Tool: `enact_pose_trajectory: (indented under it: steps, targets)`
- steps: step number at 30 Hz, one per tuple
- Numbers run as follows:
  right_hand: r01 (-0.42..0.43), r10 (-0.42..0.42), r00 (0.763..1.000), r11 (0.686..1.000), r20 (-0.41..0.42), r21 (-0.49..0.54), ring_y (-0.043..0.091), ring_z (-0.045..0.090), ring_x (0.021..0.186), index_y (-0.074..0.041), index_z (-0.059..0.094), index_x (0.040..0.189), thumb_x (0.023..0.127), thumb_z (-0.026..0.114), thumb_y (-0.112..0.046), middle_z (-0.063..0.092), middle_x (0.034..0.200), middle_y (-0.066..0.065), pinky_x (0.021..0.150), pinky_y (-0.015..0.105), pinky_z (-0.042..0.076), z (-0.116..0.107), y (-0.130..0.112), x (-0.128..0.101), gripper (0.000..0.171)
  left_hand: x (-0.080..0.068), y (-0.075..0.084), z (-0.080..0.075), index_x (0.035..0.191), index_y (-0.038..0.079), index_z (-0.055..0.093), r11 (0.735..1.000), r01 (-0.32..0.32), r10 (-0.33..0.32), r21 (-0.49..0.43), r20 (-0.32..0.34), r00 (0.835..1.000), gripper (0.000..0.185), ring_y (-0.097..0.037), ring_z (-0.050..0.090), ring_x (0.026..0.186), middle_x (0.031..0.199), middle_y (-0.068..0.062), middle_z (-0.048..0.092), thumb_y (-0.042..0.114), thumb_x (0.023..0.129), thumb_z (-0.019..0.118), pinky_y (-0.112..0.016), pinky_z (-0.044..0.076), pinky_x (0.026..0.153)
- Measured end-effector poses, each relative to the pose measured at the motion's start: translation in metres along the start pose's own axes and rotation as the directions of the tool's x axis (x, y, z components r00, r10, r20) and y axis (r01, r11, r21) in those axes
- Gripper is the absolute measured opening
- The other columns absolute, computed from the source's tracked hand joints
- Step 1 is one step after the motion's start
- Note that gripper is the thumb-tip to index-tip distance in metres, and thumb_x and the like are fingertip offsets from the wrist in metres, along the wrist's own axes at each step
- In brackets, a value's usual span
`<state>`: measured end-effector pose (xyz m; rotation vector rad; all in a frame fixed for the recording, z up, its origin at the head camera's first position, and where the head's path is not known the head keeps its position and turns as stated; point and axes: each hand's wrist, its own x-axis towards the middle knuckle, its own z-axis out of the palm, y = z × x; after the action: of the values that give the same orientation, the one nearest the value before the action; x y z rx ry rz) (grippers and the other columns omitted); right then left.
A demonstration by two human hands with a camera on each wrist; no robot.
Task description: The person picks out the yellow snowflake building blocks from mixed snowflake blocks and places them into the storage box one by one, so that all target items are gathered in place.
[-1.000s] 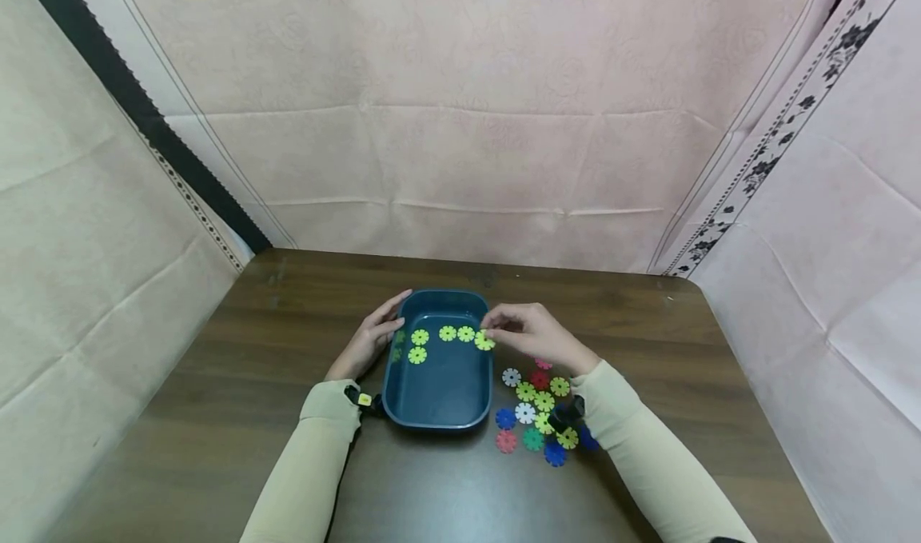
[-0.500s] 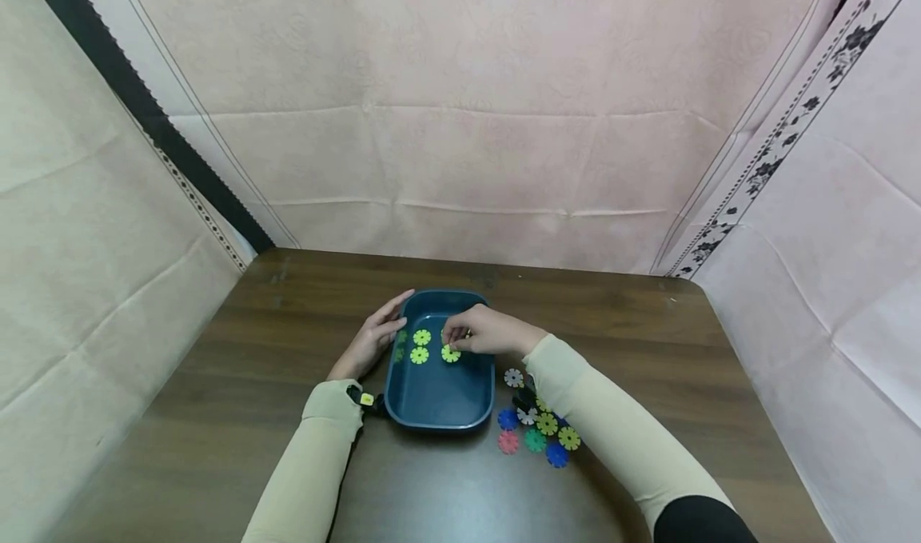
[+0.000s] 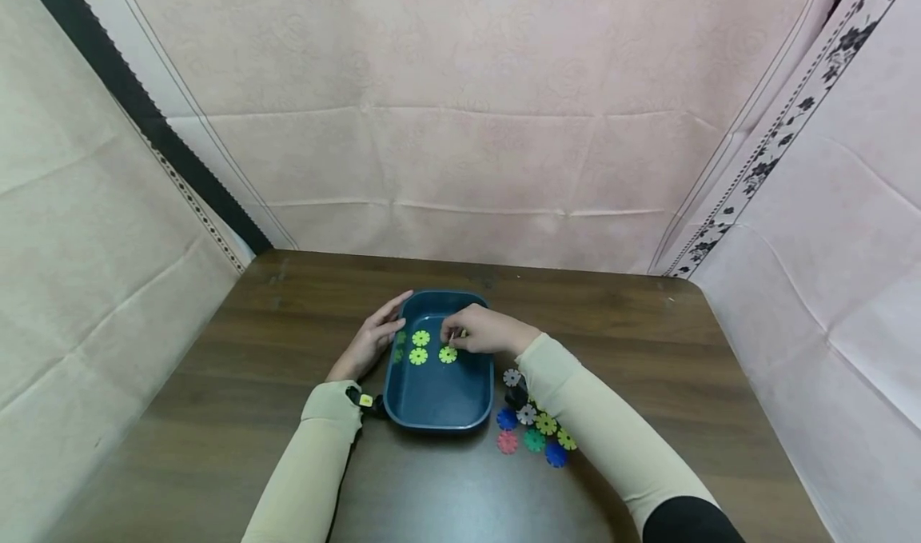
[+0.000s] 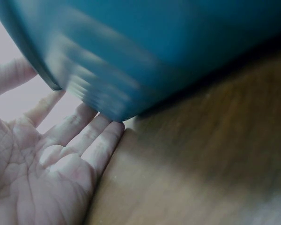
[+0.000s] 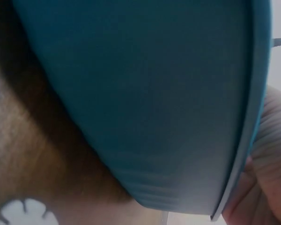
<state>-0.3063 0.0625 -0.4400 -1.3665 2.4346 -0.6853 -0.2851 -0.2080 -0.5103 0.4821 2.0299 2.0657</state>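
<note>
A deep teal rectangular tray [image 3: 446, 399] stands on the brown table. The left hand [image 3: 370, 339] lays its straight fingers against the tray's outer left wall, thumb at the rim; its palm and fingertips show in the left wrist view. Inside, the right hand [image 3: 484, 331] has bent fingers with tips together at the upper edge of a yellow notched interlocking disc [image 3: 448, 355], seeming to pinch it. Two more yellow discs, an upper one [image 3: 420, 337] and a lower one [image 3: 418, 356], lie at left. The right hand covers the tray's upper right part; the wall hides its fingertips in the right wrist view.
Right of the tray lie several loose discs, including a blue disc [image 3: 507, 419], a pink disc [image 3: 507, 442], a green disc [image 3: 534, 440] and a white disc [image 5: 28, 213], partly under the right sleeve [image 3: 576, 399]. Pale cloth [image 3: 446, 167] hangs behind the table.
The right hand has carried a yellow disc from the tray's right edge leftward and down to the inside, beneath the row. The left hand has stayed on the tray.
</note>
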Motion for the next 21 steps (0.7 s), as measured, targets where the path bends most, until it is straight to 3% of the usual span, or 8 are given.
enact_pose_trajectory:
  steps: [9,15,21]
  targets:
    - [0.033,-0.030,0.989,0.999,-0.143,0.014,0.006,0.064,0.094,-0.008,0.073,0.114,0.100,0.065,-0.019,0.070,0.106,-0.002,0.083,0.031,0.056,-0.011,-0.001,-0.015,0.020,0.001,0.000,0.000,0.157,0.027,0.038,1.000,0.000,0.000,0.001,-0.003,1.000,0.053,-0.025,0.015,0.152,0.165,0.004,0.022,0.015,0.107,0.048,-0.060,0.017,0.117]
    - [0.046,-0.033,0.966,0.998,-0.257,0.045,0.005,0.063,0.088,-0.019,0.072,0.112,0.099,0.067,-0.024,0.070,0.104,-0.009,0.078,0.036,0.057,-0.022,0.000,-0.039,0.015,0.002,-0.002,0.000,0.159,0.020,0.034,1.000,-0.023,0.023,-0.004,0.009,1.000,0.054,-0.027,0.021,0.150,0.164,0.002,0.024,0.013,0.107,0.047,-0.060,0.020,0.117]
    - [0.052,-0.004,0.935,0.991,-0.354,0.126,0.007,0.065,0.098,-0.021,0.071,0.112,0.097,0.070,-0.023,0.070,0.106,-0.009,0.088,0.041,0.056,-0.024,0.000,-0.072,0.015,0.001,-0.002,-0.001,0.159,0.021,0.033,1.000,-0.031,0.031,0.002,0.015,0.999,0.054,-0.029,0.027,0.148,0.164,-0.001,0.026,0.014,0.107,0.047,-0.058,0.025,0.115]
